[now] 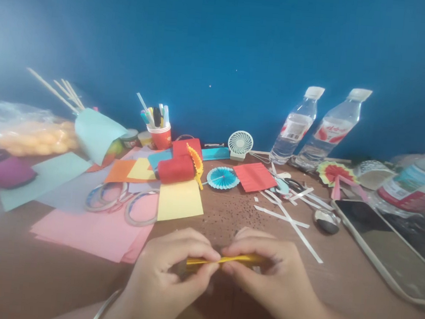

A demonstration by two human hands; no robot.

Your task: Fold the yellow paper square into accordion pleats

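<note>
Between my two hands, low in the middle of the view, is a narrow folded strip of yellow paper (pixel 239 259). My left hand (pixel 177 263) pinches it near its middle between thumb and forefinger. Close beside it, my right hand (pixel 266 263) pinches the same strip, and its right end runs into my palm. Beyond my hands lie a blue pleated paper rosette (pixel 223 178) and a red paper square (pixel 254 177). An orange-yellow pleated paper piece (pixel 196 162) leans on a red roll (pixel 176 170).
White paper strips (pixel 289 218) and scissors (pixel 294 185) lie right of centre. Pink sheets (pixel 90 231), tape rolls (pixel 141 208) and a yellow sheet (pixel 181 200) are at left. A phone (pixel 383 244), water bottles (pixel 293 129), a small fan (pixel 240 144) and a pen cup (pixel 159 136) stand around.
</note>
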